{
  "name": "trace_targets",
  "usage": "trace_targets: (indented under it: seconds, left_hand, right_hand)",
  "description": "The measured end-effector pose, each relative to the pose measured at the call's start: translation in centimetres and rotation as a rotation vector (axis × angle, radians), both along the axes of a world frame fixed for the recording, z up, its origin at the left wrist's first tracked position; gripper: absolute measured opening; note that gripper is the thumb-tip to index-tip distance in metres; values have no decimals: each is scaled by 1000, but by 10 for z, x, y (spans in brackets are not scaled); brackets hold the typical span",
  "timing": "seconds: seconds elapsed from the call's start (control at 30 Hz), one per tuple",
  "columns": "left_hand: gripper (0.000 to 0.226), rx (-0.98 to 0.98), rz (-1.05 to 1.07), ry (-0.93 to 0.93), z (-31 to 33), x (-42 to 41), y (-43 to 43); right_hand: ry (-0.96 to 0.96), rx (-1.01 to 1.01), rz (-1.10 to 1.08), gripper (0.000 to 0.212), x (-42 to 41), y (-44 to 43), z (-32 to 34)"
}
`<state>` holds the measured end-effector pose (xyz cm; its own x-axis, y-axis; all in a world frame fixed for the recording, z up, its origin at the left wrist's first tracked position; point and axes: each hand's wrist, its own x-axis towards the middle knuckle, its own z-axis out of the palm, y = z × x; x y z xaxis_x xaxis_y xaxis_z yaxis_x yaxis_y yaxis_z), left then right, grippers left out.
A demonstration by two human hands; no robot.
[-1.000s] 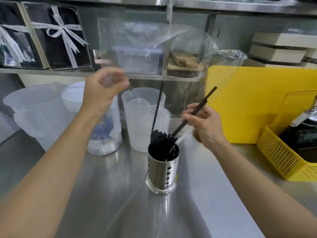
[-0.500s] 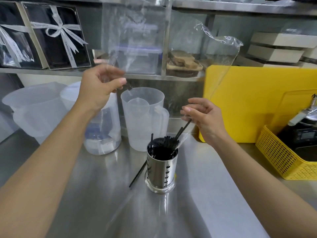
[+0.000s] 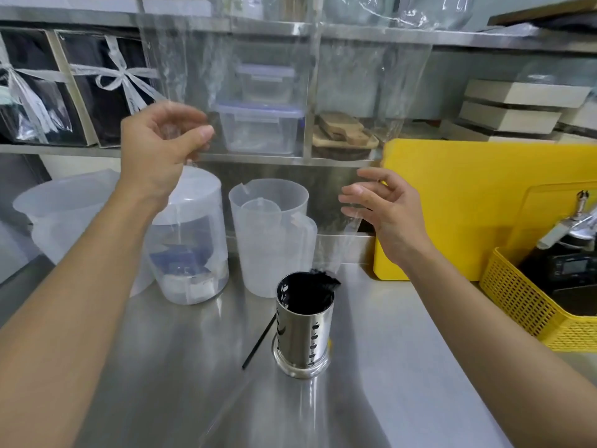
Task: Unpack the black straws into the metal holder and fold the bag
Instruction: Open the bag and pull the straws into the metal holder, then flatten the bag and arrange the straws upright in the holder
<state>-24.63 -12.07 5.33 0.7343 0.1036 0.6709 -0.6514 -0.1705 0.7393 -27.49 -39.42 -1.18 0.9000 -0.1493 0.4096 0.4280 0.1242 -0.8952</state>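
The metal holder (image 3: 303, 324) stands upright on the steel counter (image 3: 193, 383), filled with black straws (image 3: 318, 279) whose tips show at its rim. One loose black straw (image 3: 258, 342) lies on the counter, leaning against the holder's left side. A clear plastic bag (image 3: 290, 76) hangs in the air above the holder, empty. My left hand (image 3: 158, 150) pinches the bag's lower left corner. My right hand (image 3: 384, 208) is at the bag's lower right edge with fingers spread; whether it grips the film I cannot tell.
Translucent plastic jugs (image 3: 268, 234) and a lidded tub (image 3: 190, 247) stand behind the holder. A yellow cutting board (image 3: 452, 195) leans at the back right, beside a yellow basket (image 3: 529, 305) with a dark appliance. Shelves (image 3: 258, 156) with boxes run along the back.
The straw from my right hand has dropped into the holder and the hand has let go. Another straw has fallen onto the counter. The bag is lifted higher.
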Motion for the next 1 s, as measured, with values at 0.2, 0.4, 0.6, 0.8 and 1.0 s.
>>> trace_targets:
  seconds: [0.2, 0.4, 0.6, 0.8, 1.0]
  left_hand:
    - [16, -62, -20, 7, 18, -9, -9]
    - [14, -47, -65, 141, 15, -20, -39]
    - [6, -33, -147, 444, -43, -32, -90]
    - [9, -21, -269, 666, -120, -56, -142]
    - [19, 168, -311, 809, -177, -99, -189]
  right_hand:
    - [-87, -35, -83, 13, -11, -8, 25]
    - [-91, -16, -200, 12, -36, -35, 35]
    - [47, -52, -313, 14, -67, -80, 0]
    - [275, -48, -427, 17, -113, -140, -69]
    - [488, -122, -562, 16, -165, -189, -123]
